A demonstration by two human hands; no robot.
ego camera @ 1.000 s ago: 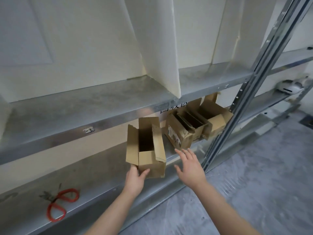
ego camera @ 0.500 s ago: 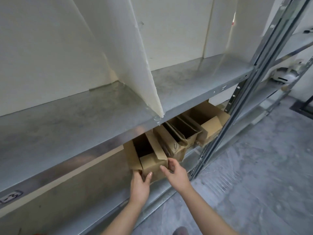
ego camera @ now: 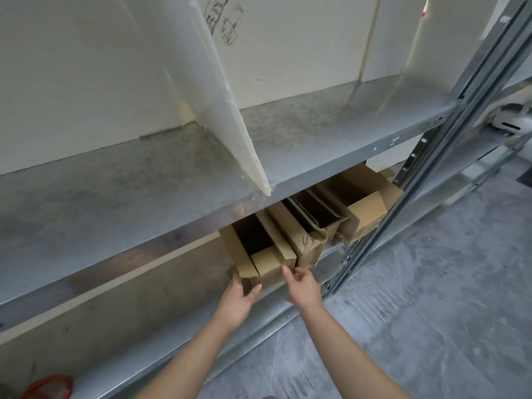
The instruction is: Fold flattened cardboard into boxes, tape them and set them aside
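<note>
Shelf overhanging box, second box touching it; scissors well apart

Open-topped brown cardboard box upright at near edge of lower shelf, flaps raised, touching dented neighbour box on right.

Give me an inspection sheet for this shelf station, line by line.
Surface: lower shelf, metal, holds the boxes.
Job's things: three open-topped cardboard boxes in a row: nearest box, middle box crumpled at its near corner, far box; no tape seen.
Clutter: scissors, red handles, at the frame's bottom left, partly cut off.
Grippers: left hand grips the nearest box's near left corner; right hand curls round its near right corner.
Cables: nothing seen.
Surroundings: upper shelf with a white board standing on it, post, floor.
</note>
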